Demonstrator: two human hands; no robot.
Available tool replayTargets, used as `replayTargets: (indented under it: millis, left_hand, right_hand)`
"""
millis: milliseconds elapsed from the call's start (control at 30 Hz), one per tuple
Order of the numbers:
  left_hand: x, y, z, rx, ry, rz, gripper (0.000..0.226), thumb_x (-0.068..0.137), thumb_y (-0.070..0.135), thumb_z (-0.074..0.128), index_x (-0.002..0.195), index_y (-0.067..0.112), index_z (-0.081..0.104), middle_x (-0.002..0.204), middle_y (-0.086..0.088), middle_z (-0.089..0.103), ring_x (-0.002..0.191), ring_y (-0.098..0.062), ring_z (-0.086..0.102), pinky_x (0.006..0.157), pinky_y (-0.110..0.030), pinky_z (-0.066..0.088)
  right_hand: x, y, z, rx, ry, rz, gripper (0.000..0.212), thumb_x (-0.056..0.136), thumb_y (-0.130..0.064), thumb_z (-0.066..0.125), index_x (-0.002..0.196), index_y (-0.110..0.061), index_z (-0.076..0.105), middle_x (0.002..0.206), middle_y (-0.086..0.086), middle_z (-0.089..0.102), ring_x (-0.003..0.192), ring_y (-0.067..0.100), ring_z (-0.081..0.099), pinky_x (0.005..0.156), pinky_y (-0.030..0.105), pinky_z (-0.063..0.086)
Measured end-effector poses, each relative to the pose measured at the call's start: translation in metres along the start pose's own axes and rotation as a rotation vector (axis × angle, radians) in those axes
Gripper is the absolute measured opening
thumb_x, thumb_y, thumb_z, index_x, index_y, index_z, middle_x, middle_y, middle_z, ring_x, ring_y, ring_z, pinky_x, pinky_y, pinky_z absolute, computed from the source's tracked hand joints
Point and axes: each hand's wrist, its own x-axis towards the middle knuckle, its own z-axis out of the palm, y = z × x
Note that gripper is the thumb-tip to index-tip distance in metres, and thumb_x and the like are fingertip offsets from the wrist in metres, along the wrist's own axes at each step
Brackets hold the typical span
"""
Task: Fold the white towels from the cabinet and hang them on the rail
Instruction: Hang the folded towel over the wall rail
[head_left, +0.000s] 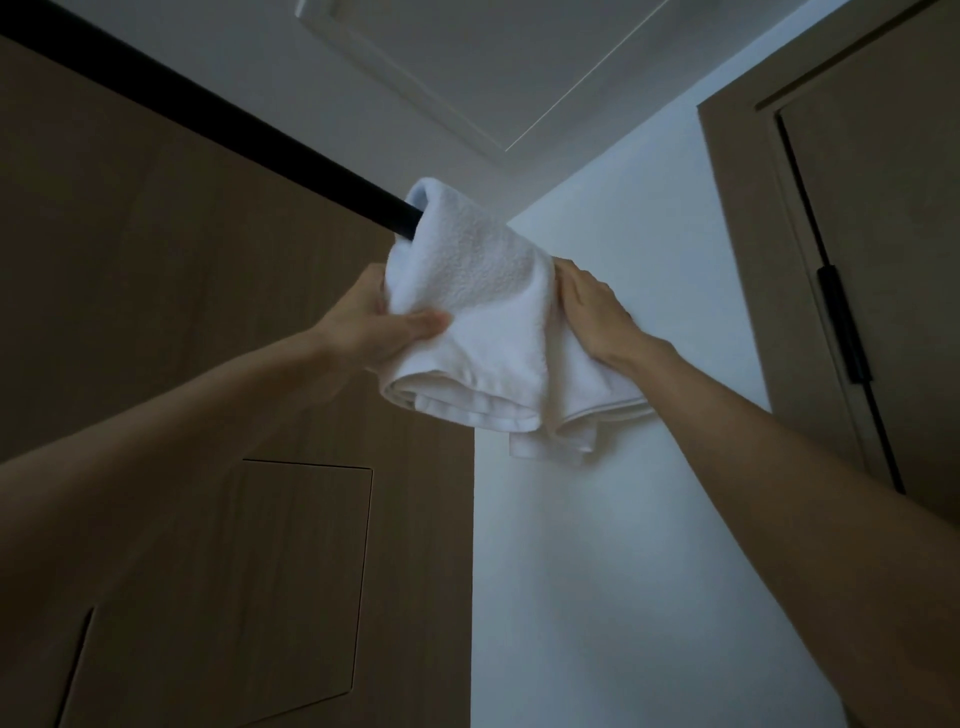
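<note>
White towel (483, 291) over black rail (208, 111), left hand (379, 332) grasping it, right hand (592, 312) alongside, hold unclear; wall (623, 519) behind.

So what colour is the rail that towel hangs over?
Black, the long round rail under the folded white towel; head view shows it best.

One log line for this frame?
phase: hanging | white towel draped over black rail | left hand grips towel | right hand touches towel

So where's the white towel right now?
Centre of the head view, white towel draped over the black rail by the white wall, held between left hand and right hand.
</note>
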Motion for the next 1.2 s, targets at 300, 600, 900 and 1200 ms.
replayTargets:
  millis: [300,600,900,1200]
  left_hand:
    - [-0.008,-0.015,0.026,-0.055,0.055,0.051,0.07,0.084,0.021,0.073,0.139,0.017,0.028,0.123,0.0,0.052,0.109,-0.016,0.059,0.077,-0.03,0.055]
    - [0.004,-0.015,0.055,-0.028,0.088,-0.009,0.076,0.078,0.024,0.076,0.141,0.023,0.035,0.124,0.0,0.057,0.11,-0.021,0.059,0.091,-0.044,0.053]
    - [-0.01,-0.025,0.063,-0.081,0.023,-0.014,0.1,0.064,0.024,0.089,0.143,0.025,0.029,0.134,0.007,0.049,0.122,-0.015,0.048,0.095,-0.035,0.046]
    - [-0.02,-0.031,0.066,-0.092,0.006,-0.014,0.083,0.068,0.039,0.083,0.139,0.027,0.041,0.125,0.007,0.058,0.113,-0.013,0.057,0.088,-0.034,0.054]
  right_hand:
    - [0.0,0.016,0.008,0.001,0.05,0.043,0.048,0.101,-0.026,0.018,0.141,-0.018,0.043,0.142,0.003,0.05,0.131,0.025,0.044,0.112,0.047,0.028]
    - [-0.02,-0.015,-0.03,0.078,0.079,0.152,0.044,0.102,-0.017,0.033,0.143,-0.025,0.046,0.151,-0.002,0.041,0.14,0.016,0.035,0.11,0.021,0.024]
    - [-0.033,-0.068,0.006,0.127,-0.08,-0.066,0.048,0.105,-0.038,0.031,0.15,-0.047,0.018,0.163,-0.003,0.006,0.149,0.022,-0.008,0.12,0.04,-0.004]
    - [-0.032,-0.061,0.001,-0.012,-0.15,-0.004,0.051,0.106,-0.024,0.021,0.155,-0.03,0.006,0.164,0.006,0.003,0.149,0.013,-0.007,0.12,0.037,-0.01]
